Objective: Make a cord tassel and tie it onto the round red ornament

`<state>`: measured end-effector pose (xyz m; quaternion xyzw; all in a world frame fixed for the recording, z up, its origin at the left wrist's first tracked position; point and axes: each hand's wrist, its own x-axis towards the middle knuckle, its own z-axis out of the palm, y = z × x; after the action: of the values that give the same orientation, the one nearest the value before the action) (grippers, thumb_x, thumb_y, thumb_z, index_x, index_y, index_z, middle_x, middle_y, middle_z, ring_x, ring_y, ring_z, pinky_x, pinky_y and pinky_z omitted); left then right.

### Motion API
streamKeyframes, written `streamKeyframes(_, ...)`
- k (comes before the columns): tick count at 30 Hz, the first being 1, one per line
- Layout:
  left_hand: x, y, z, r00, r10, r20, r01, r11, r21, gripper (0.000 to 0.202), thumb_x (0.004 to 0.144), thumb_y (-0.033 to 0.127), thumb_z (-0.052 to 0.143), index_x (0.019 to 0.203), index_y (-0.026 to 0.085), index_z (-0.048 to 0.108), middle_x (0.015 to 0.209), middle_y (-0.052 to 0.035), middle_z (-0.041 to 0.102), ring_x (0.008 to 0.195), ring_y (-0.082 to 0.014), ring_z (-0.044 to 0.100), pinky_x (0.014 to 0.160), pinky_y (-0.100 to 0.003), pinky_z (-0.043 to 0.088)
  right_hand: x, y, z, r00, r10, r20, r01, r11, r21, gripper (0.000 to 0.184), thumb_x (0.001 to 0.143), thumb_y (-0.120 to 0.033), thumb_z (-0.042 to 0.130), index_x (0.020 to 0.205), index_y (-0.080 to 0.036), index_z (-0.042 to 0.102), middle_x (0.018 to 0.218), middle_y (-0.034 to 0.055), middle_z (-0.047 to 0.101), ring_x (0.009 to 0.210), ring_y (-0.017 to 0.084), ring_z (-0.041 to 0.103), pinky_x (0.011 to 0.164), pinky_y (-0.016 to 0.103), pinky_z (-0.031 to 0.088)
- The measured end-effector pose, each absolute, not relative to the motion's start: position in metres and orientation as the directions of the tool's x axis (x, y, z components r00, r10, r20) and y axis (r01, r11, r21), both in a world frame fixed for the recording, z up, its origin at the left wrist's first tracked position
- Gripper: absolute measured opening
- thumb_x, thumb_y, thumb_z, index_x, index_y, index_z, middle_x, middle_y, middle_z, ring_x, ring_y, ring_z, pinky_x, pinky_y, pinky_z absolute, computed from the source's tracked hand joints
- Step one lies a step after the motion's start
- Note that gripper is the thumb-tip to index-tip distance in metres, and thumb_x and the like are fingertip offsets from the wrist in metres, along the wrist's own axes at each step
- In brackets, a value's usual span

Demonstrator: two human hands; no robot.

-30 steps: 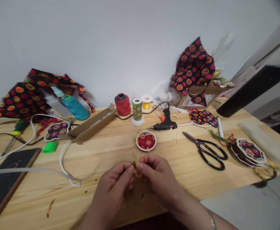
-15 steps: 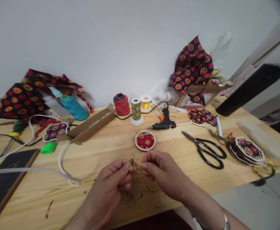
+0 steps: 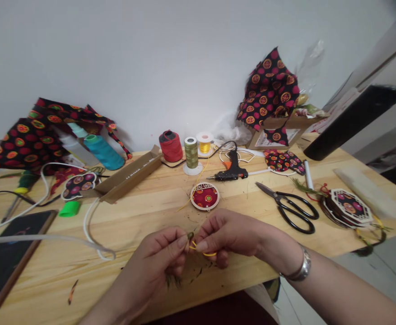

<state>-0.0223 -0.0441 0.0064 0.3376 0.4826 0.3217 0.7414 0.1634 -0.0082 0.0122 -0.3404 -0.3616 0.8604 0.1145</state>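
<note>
My left hand (image 3: 160,250) pinches a green thread tassel (image 3: 174,280); its looped top shows above the thumb and its fringe hangs below the fingers. Close beside it, my right hand (image 3: 226,234) grips a thin yellow cord (image 3: 210,254) between thumb and fingers. The cord runs at the tassel's top; whether it passes through the loop is hard to make out. Just beyond both hands lies a round ornament (image 3: 204,198) with a pale frame and red patterned fabric, another yellow strand lying over its left side.
Black-handled scissors (image 3: 295,212) and an octagonal ornament (image 3: 351,207) lie to the right. Behind stand a glue gun (image 3: 231,169), a green thread spool (image 3: 191,153), a yellow spool (image 3: 204,143) and a red spool (image 3: 171,146). A phone (image 3: 15,257) and white cable occupy the left.
My right hand has turned and come closer to the left, bringing the yellow cord against the tassel's top. The tassel's fringe now shows below my left hand.
</note>
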Motion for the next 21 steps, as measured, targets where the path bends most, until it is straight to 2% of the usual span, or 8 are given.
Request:
streamKeyframes(6, -0.0276, -0.0458, 0.0048, 0.368, 0.789, -0.492, -0.047, 0.544, 0.838, 0.025, 0.077, 0.037, 0.067, 0.069, 0.014, 0.063, 0.054, 0.0055, 0.048, 0.049, -0.0072, 0.036, 0.047, -0.018, 0.028, 0.1636, -0.0057, 0.0093, -0.763, 0.404, -0.505, 0.083, -0.713, -0.697, 0.019, 0.059, -0.025, 0.071, 0.057, -0.012, 0.057, 0.042, -0.0073, 0.049, 0.033, 0.001, 0.041, 0.037, 0.013, 0.032)
streamKeyframes(11, -0.0311, -0.0467, 0.003, 0.394, 0.792, -0.465, 0.002, 0.506, 0.863, 0.022, 0.08, 0.035, 0.063, 0.071, 0.015, 0.065, 0.065, 0.0025, 0.056, 0.052, -0.0075, 0.04, 0.049, -0.019, 0.031, 0.1642, -0.0047, 0.0089, -0.748, 0.431, -0.504, 0.092, -0.685, -0.723, 0.018, 0.059, -0.025, 0.07, 0.058, -0.012, 0.058, 0.042, -0.0076, 0.048, 0.032, 0.002, 0.042, 0.036, 0.014, 0.033)
streamKeyframes(16, -0.0314, -0.0475, 0.0031, 0.407, 0.788, -0.461, -0.01, 0.509, 0.861, 0.021, 0.08, 0.034, 0.064, 0.07, 0.016, 0.065, 0.063, 0.0032, 0.056, 0.051, -0.0072, 0.038, 0.048, -0.019, 0.03, 0.1655, -0.0051, 0.0106, -0.738, 0.449, -0.505, 0.098, -0.668, -0.738, 0.02, 0.06, -0.026, 0.071, 0.056, -0.012, 0.057, 0.043, -0.0076, 0.049, 0.033, 0.002, 0.042, 0.037, 0.014, 0.035)
streamKeyframes(21, -0.0311, -0.0483, 0.0025, 0.392, 0.804, -0.448, 0.004, 0.485, 0.874, 0.02, 0.081, 0.033, 0.061, 0.07, 0.017, 0.065, 0.064, 0.0029, 0.057, 0.052, -0.0083, 0.04, 0.049, -0.019, 0.031, 0.1642, -0.0089, 0.0145, -0.673, 0.524, -0.523, 0.089, -0.644, -0.76, 0.02, 0.062, -0.028, 0.071, 0.06, -0.011, 0.061, 0.044, -0.0073, 0.05, 0.033, 0.002, 0.043, 0.037, 0.015, 0.037)
